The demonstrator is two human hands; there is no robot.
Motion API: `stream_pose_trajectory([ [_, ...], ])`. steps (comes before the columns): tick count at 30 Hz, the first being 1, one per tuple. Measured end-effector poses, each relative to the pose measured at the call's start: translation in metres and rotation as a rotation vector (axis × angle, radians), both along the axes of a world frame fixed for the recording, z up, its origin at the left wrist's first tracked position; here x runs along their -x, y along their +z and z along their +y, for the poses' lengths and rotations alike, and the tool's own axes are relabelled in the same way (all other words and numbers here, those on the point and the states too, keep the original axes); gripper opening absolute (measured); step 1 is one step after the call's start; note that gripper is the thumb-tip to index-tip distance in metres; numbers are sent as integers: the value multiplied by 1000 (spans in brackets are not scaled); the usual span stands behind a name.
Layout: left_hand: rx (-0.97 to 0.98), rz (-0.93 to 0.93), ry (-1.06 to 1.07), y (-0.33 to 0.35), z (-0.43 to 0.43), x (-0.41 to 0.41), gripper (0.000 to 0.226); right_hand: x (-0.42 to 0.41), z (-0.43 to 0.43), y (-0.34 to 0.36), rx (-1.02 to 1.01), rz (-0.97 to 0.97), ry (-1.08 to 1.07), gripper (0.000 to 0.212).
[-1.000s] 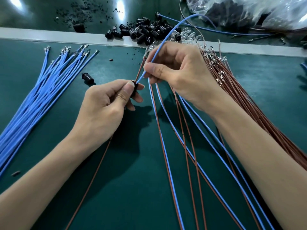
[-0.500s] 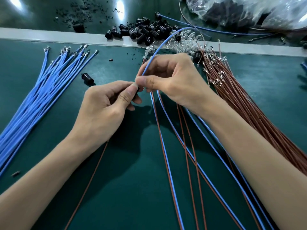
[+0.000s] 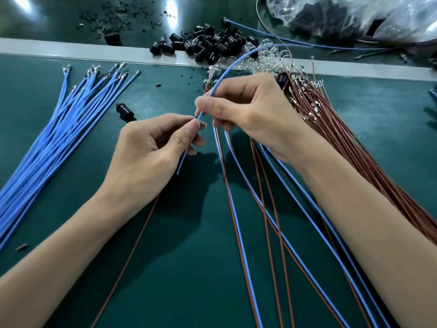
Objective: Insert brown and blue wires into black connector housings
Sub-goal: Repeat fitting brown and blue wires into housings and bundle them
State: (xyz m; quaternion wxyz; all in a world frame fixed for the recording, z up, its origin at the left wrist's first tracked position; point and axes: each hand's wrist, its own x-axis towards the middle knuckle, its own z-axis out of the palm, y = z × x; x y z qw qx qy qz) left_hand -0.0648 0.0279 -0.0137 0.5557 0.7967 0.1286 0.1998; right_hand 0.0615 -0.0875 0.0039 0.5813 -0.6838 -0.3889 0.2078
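My left hand [image 3: 151, 152] pinches a small black connector housing [image 3: 196, 118] between thumb and fingers, and the housing is almost fully hidden. A brown wire [image 3: 132, 252] trails from this hand toward the near edge. My right hand [image 3: 250, 110] pinches a blue wire [image 3: 227, 72] just above the housing. This wire arcs up and away to the right, while its lower end meets the housing. A short blue stretch [image 3: 182, 162] shows below my left fingers.
A bundle of loose blue wires [image 3: 59, 129] lies at the left and a bundle of brown wires [image 3: 354, 143] at the right. Black housings [image 3: 205, 46] are piled at the back. One housing [image 3: 125, 111] lies alone. Paired wires [image 3: 238, 221] cross the green mat [image 3: 189, 280]. A plastic bag [image 3: 354, 17] sits far right.
My right hand has come down and left until its fingertips meet my left hand's. The blue wire's end has gone into the pinched housing. A blue stretch now shows below my left fingers.
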Motion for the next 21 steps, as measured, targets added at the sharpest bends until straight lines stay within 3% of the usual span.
stream_pose_trajectory([
  [5, 7, 9, 25, 1, -1, 0, 12, 1, 1, 4, -292, 321, -75, 21],
  [7, -13, 13, 25, 0, -1, 0, 10, 1, 0, 3, -290, 240, -58, 23],
  [11, -51, 22, 49, -1, -2, 1, 9, -1, -3, 4, -69, -40, 1, 13],
  [14, -80, 22, 66, 0, -3, 1, 10, -4, -5, 8, -147, 80, -48, 9],
  [17, -111, 26, 65, 2, -4, 2, 11, -7, -7, 11, -307, 263, -115, 19],
  [21, -120, 29, 48, 4, -4, 3, 9, -5, -4, 8, -64, 56, 10, 19],
])
